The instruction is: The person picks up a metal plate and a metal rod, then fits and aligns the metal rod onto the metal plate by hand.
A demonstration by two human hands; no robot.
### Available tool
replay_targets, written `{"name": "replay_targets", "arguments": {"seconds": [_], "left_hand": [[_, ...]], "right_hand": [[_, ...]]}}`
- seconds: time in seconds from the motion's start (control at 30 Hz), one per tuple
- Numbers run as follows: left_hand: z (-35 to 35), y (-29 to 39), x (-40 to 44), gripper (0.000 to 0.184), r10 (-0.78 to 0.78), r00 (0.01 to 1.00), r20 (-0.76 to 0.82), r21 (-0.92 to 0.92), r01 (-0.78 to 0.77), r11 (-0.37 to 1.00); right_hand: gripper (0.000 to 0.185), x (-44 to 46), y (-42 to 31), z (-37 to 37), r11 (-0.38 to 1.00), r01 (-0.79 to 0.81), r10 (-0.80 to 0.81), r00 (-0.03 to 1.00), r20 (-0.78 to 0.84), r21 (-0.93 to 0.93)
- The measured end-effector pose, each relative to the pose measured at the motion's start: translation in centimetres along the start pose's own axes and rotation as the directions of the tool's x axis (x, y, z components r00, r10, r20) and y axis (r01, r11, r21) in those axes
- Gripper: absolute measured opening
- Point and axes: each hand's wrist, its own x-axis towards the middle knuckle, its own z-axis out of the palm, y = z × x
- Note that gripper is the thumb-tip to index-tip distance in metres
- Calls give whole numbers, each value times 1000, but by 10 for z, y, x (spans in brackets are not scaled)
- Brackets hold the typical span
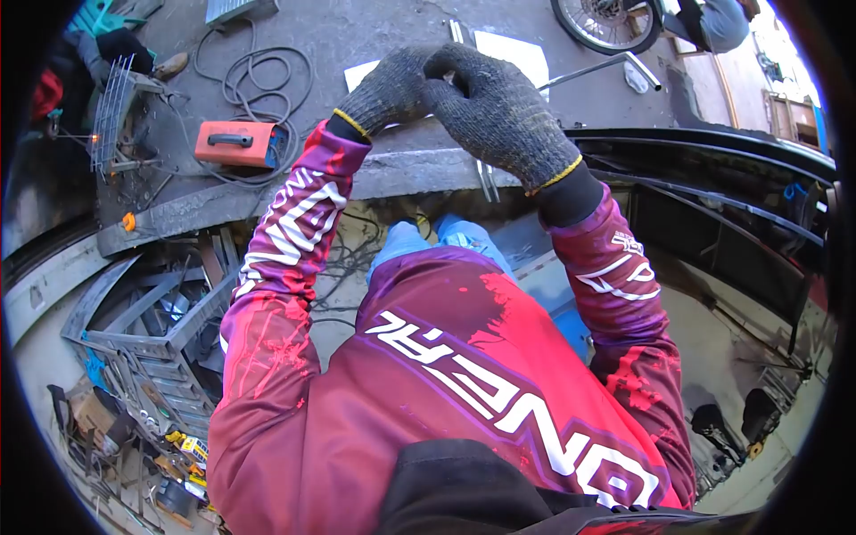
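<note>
Head view: left hand (388,94) and right hand (506,116), both gloved, are brought together, fingers touching; whether anything is clamped in either grip cannot be told. White sheet (522,59) is partly covered by them. Bent metal tube (588,70) is seen near right hand; orange box (234,143) is set beside coiled cable (309,76).

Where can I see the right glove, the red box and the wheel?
Right glove (513,116): head view, on the back of the hand.
Red box (237,154): head view, on its side, below the black handle.
Wheel (615,49): head view, on the tyre's bottom edge.
</note>
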Motion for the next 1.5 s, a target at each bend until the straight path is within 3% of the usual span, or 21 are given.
{"name": "replay_targets", "arguments": {"seconds": [0.07, 0.17, 0.23, 0.33, 0.43, 0.47, 0.53, 0.6, 0.67, 0.77, 0.83, 0.87, 0.93, 0.97, 1.07, 1.17, 1.2, 1.27, 1.33, 1.43, 1.5], "left_hand": [[8, -8, 12, 34, 213, 973, -87, 134, -200, 971], [20, -6, 25, 35, 141, 973, -181, 278, -87, 957], [20, -4, 21, 31, 198, 931, -306, 291, -107, 951], [27, -49, 7, 26, -209, 866, -455, -197, 131, 972], [35, -80, -10, 25, -402, 719, -567, -541, 44, 840], [37, -88, -17, 25, -439, 675, -593, -598, -5, 801], [38, -98, -28, 24, -454, 639, -621, -633, -68, 771], [34, -98, -34, 24, -406, 660, -632, -604, -91, 791], [27, -88, -30, 23, -316, 741, -593, -508, -40, 861], [20, -44, -6, 26, -154, 901, -406, -86, 130, 988], [20, -24, 12, 28, -11, 953, -303, 160, 62, 985], [25, -27, 17, 28, -10, 951, -308, 162, 62, 985], [37, -34, 26, 29, 18, 981, -194, 374, 57, 926], [40, -39, 27, 29, 25, 982, -185, 375, 47, 926], [37, -30, 26, 32, -126, 970, -207, 32, 136, 990], [31, -19, 30, 32, -118, 975, -188, 128, 143, 981], [31, -21, 32, 30, -24, 986, -165, 174, 53, 983], [38, -23, 35, 29, -5, 988, -153, 205, 36, 978], [44, -30, 36, 29, 12, 990, -142, 237, 22, 971], [40, -28, 44, 28, -26, 972, -232, 21, 32, 999], [33, -14, 57, 26, -6, 991, -136, 262, 41, 964]], "right_hand": [[21, 2, 15, 3, 1000, 3, -3, 998, -57, -1], [21, 17, 29, 4, 999, 4, -9, 992, -128, -37], [21, 26, 23, 5, 998, 0, -10, 988, -154, -62], [27, 45, -1, 19, 979, 44, -51, 998, -34, -198], [28, 70, -8, 52, 960, 149, -153, 988, 0, -239], [27, 73, -5, 61, 937, 235, -242, 970, 5, -257], [28, 66, -17, 48, 952, 215, -199, 976, 92, -217], [31, 61, -17, 40, 967, 201, -166, 963, 211, -154], [30, 55, -4, 32, 979, 180, -161, 971, 178, -95], [25, 46, 25, 18, 988, 152, -150, 984, 95, -16], [21, 39, 40, 7, 992, 123, -122, 991, 56, -12], [21, 36, 51, 6, 993, 116, -114, 992, 57, -37], [21, 31, 59, 8, 993, 101, -98, 994, 49, -62], [21, 27, 63, 10, 996, 90, -89, 996, 20, -20], [23, 23, 65, 9, 997, 62, -61, 998, -32, 47], [27, 21, 66, 5, 990, 57, -50, 997, -57, 129], [28, 21, 66, 1, 994, 60, -56, 997, -52, 86], [29, 22, 64, -5, 999, 25, -26, 999, -31, -20], [28, 24, 68, -3, 998, 53, -52, 998, -28, 25], [28, 19, 73, -4, 988, 108, -100, 992, -71, 112], [28, 12, 78, -15, 976, 146, -126, 984, -125, 163]]}}
